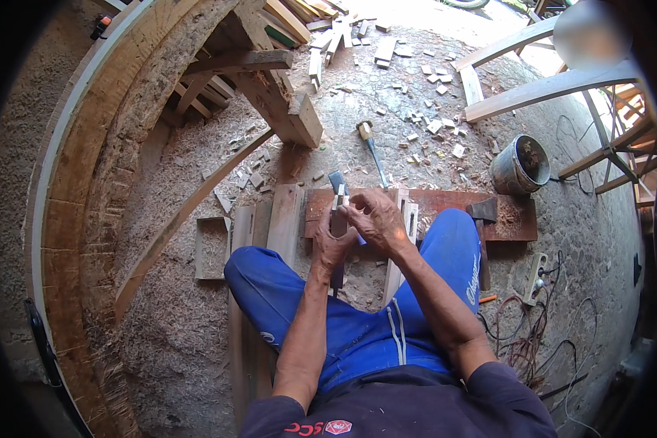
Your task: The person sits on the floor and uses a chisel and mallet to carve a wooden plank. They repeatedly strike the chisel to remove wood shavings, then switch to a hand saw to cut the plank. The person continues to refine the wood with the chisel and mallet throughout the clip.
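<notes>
My left hand [331, 247] is wrapped round a narrow wooden piece [339, 217], held upright between my knees. The top end of this piece is pale and looks notched. My right hand [379, 221] has its fingers bent and pinched at that top end; the fingertips are partly hidden. Just beyond the piece a flat metal blade [336, 179] shows, its lower part covered by my hands. Beneath the hands lies a reddish-brown board [431, 198]. A hammer-like tool with a dark metal head [482, 212] rests on it by my right knee.
A chisel [373, 153] lies on the floor ahead, among scattered wood offcuts [436, 125]. A bucket [520, 165] stands at right, above a power strip [535, 279] with tangled cables. Curved timber [66, 241] rises at left; a wooden frame [547, 91] stands far right.
</notes>
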Tool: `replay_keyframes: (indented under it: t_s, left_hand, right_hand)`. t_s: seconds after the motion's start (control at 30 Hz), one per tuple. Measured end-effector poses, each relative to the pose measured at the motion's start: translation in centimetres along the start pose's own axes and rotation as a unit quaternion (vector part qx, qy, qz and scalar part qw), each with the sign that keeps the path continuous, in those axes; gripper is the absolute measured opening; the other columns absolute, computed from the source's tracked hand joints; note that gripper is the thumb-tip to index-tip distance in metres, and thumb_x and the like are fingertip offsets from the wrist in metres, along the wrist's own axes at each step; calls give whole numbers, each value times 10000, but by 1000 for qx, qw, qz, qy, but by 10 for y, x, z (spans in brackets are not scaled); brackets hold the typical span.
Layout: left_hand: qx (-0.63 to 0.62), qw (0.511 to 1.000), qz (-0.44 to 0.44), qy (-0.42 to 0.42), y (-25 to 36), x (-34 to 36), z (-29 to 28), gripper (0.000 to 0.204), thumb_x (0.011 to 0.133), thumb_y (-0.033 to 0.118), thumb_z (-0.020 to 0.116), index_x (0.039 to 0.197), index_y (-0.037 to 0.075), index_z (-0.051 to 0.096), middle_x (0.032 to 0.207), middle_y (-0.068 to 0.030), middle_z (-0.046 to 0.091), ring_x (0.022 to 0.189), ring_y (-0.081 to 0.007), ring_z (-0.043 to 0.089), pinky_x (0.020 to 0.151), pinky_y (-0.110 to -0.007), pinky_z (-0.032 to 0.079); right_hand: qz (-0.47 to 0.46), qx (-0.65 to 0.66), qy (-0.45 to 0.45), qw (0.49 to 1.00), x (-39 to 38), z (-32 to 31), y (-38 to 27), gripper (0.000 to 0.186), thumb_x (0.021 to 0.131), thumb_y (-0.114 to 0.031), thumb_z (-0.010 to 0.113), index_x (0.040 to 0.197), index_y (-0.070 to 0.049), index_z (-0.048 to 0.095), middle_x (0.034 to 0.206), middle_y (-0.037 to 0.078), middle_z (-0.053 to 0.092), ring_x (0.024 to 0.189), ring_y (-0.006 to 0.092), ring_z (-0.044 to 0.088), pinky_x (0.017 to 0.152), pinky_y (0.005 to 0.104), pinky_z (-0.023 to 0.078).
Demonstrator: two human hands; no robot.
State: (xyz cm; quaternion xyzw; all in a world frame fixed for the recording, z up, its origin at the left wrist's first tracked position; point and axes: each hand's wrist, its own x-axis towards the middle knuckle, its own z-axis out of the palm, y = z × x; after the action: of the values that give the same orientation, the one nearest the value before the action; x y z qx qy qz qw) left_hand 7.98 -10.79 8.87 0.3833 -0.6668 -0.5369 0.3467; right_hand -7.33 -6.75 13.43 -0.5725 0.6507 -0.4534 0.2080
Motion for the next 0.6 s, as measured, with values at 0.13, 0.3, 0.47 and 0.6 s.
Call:
replay_keyframes:
  t_s: [0.13, 0.3, 0.47, 0.6]
  left_hand:
    - [136, 987, -71, 52, 25, 2, 25, 743, 804, 258, 766, 1450, 40, 468, 1185, -266, 676, 1114, -435, 675, 895, -475, 565]
    - [267, 951, 122, 93, 8, 8, 23, 779, 788, 289, 769, 1459, 41, 461, 1195, -257, 662, 1066, -446, 674, 901, -501, 557]
    - [239, 966, 87, 40, 7, 8, 35, 802, 766, 283, 756, 1470, 42, 456, 1198, -256, 655, 1067, -443, 670, 904, -497, 558]
    - [222, 972, 73, 1, 10, 12, 39, 854, 722, 254, 746, 1494, 57, 439, 1177, -261, 658, 1066, -451, 663, 910, -507, 549]
  right_hand:
    - [6, -12, 74, 997, -12, -4, 8, 175, 952, -208, 715, 941, -34, 695, 877, 103, 673, 805, 271, 667, 712, 395, 524]
    - [40, 28, 106, 993, -19, -23, 5, 184, 977, -188, 677, 935, -9, 671, 812, 129, 683, 724, 227, 679, 645, 376, 516]
    - [75, 80, 114, 987, -30, -39, -2, 204, 963, -195, 680, 998, 6, 675, 859, 185, 717, 781, 301, 722, 700, 406, 548]
    - [40, 87, 65, 993, -27, -62, 7, 160, 981, -161, 648, 1010, -5, 668, 820, 171, 680, 764, 287, 700, 686, 392, 534]
